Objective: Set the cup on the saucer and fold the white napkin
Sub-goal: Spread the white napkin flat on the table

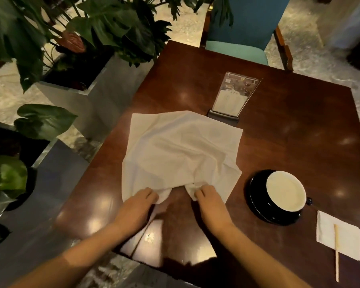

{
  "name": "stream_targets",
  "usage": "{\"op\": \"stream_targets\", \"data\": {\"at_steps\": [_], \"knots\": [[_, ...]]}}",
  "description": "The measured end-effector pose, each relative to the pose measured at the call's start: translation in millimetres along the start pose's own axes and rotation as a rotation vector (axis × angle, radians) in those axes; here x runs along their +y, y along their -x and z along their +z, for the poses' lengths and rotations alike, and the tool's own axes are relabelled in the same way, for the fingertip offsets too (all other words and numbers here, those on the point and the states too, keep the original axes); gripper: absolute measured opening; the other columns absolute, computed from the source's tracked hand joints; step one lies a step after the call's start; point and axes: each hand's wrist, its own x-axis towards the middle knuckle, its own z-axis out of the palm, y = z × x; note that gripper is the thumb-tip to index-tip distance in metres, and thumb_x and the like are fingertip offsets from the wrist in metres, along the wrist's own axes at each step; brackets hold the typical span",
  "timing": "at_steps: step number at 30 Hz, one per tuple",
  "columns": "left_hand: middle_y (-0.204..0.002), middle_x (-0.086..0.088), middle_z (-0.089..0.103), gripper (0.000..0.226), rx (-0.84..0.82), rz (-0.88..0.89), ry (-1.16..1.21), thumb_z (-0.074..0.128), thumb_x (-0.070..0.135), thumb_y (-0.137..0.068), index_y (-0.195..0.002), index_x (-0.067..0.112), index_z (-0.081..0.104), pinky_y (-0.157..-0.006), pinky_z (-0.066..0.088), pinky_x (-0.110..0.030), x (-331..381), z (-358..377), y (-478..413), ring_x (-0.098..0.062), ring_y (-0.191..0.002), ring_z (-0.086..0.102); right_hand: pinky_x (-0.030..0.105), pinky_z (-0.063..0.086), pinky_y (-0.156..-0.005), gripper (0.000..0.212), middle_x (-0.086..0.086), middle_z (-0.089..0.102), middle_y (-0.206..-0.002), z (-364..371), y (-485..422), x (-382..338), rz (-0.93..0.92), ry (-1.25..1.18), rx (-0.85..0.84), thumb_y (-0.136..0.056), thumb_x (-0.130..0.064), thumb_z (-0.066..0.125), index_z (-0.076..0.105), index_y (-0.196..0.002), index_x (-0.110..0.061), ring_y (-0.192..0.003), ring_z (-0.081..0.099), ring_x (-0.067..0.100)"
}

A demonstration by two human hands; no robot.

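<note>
cup (pixel 285 191) sits on its dark saucer (pixel 256 201) already, off to the right of the right hand (pixel 211 202). both grips, left hand (pixel 138 204) too, pinch the near edge of the white napkin (pixel 181 150), spread rumpled ahead of them on the worktop (pixel 289 125); no fold made yet.

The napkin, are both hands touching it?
Touching. The head view shows the left hand and right hand each pinching the near edge of the napkin.

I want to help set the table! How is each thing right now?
White cloth napkin: spread out, rumpled, near edge pinched.
Left hand: gripping napkin.
Right hand: gripping napkin.
White-lined dark cup: upright on saucer.
Black round saucer: under cup.
Clear acrylic menu stand: upright.
</note>
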Motion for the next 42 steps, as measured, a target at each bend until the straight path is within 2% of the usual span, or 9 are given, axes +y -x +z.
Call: {"op": "stream_targets", "data": {"at_steps": [7, 10, 13, 19, 24, 27, 33, 38, 42], "knots": [[-0.077, 0.009, 0.056, 0.011, -0.275, -0.003, 0.044, 0.042, 0.034, -0.068, -0.066, 0.029, 0.051, -0.061, 0.043, -0.025, -60.3, -59.9, 12.9, -0.013, -0.074, 0.055, 0.032, 0.040, -0.065, 0.011, 0.002, 0.051, -0.082, -54.9, 4.0, 30.4, 0.184, -0.148, -0.262, -0.082, -0.007, 0.050, 0.050, -0.074, -0.014, -0.078, 0.049, 0.023], [-0.080, 0.015, 0.055, 0.018, -0.391, -0.080, 0.064, 0.051, 0.026, -0.072, -0.063, 0.042, 0.049, -0.074, 0.047, -0.024, -71.2, -79.5, 23.2, -0.005, -0.078, 0.052, 0.033, 0.039, -0.062, 0.019, 0.006, 0.052, -0.082, -68.8, 12.3, 24.9, 0.115, -0.018, -0.480, -0.088, -0.011, 0.043, 0.057, -0.076, -0.007, -0.074, 0.051, 0.026], [-0.089, 0.012, 0.062, 0.020, -0.536, -0.172, 0.206, 0.053, 0.019, -0.074, -0.074, 0.034, 0.066, -0.078, 0.044, -0.017, -56.1, -87.2, 29.4, -0.003, -0.082, 0.057, 0.034, 0.044, -0.066, 0.022, 0.008, 0.055, -0.087, -63.7, 16.8, 16.8, 0.168, -0.022, -0.455, -0.089, -0.010, 0.041, 0.062, -0.086, -0.004, -0.080, 0.056, 0.029], [-0.135, -0.005, 0.053, 0.046, 0.100, -0.307, 0.099, 0.033, 0.043, -0.091, -0.124, 0.020, 0.057, -0.106, 0.036, -0.041, -33.2, -30.7, -0.6, -0.023, -0.124, 0.048, 0.035, 0.052, -0.068, 0.024, 0.016, 0.067, -0.095, -10.5, -25.2, -38.9, 0.047, -0.108, 0.014, -0.072, 0.000, 0.053, 0.068, -0.090, -0.004, -0.085, 0.063, 0.036], [-0.158, 0.003, -0.004, 0.059, 0.057, -0.461, -0.112, 0.008, 0.054, -0.094, -0.149, 0.030, 0.007, -0.116, -0.010, -0.045, -18.8, 21.7, -9.6, -0.015, -0.144, -0.011, 0.043, 0.040, -0.105, 0.052, 0.003, 0.052, -0.138, 44.4, -35.9, -66.2, -0.059, -0.013, -0.210, -0.091, -0.042, 0.028, 0.054, -0.130, -0.019, -0.127, 0.049, 0.025], [-0.158, 0.006, -0.003, 0.061, 0.069, -0.466, -0.152, 0.006, 0.055, -0.093, -0.149, 0.031, 0.005, -0.114, -0.015, -0.042, -26.3, 25.1, -5.8, -0.013, -0.143, -0.013, 0.044, 0.013, -0.113, 0.057, 0.001, 0.034, -0.151, 48.1, -36.3, -29.6, 0.007, 0.016, -0.170, -0.097, -0.049, 0.014, 0.036, -0.143, -0.022, -0.140, 0.028, 0.024], [-0.156, 0.008, -0.010, 0.067, 0.089, -0.518, -0.138, 0.005, 0.063, -0.090, -0.149, 0.030, 0.000, -0.115, -0.015, -0.042, -37.6, 21.7, 2.2, -0.012, -0.143, -0.015, 0.040, -0.007, -0.117, 0.069, -0.001, -0.007, -0.157, 23.4, -57.4, 56.9, 0.318, 0.101, -0.100, -0.087, -0.055, -0.005, -0.003, -0.148, -0.023, -0.145, -0.010, 0.019], [-0.157, 0.004, -0.012, 0.070, 0.105, -0.607, -0.036, 0.011, 0.062, -0.091, -0.149, 0.024, -0.003, -0.116, -0.012, -0.044, -49.1, 4.8, -12.4, -0.014, -0.142, -0.017, 0.044, -0.004, -0.118, 0.060, 0.006, -0.004, -0.159, 8.8, -81.7, 65.2, 0.381, 0.098, -0.079, -0.099, -0.045, 0.011, 0.002, -0.150, -0.016, -0.145, -0.007, 0.023], [-0.158, 0.003, -0.010, 0.066, 0.151, -0.477, 0.049, 0.020, 0.054, -0.095, -0.149, 0.024, -0.001, -0.117, -0.010, -0.042, -32.3, -7.8, -72.8, -0.015, -0.144, -0.013, 0.051, 0.017, -0.113, 0.058, 0.012, 0.030, -0.151, 20.9, -126.0, 12.1, 0.133, 0.030, -0.054, -0.093, -0.039, 0.021, 0.033, -0.144, -0.011, -0.139, 0.028, 0.033]]}}
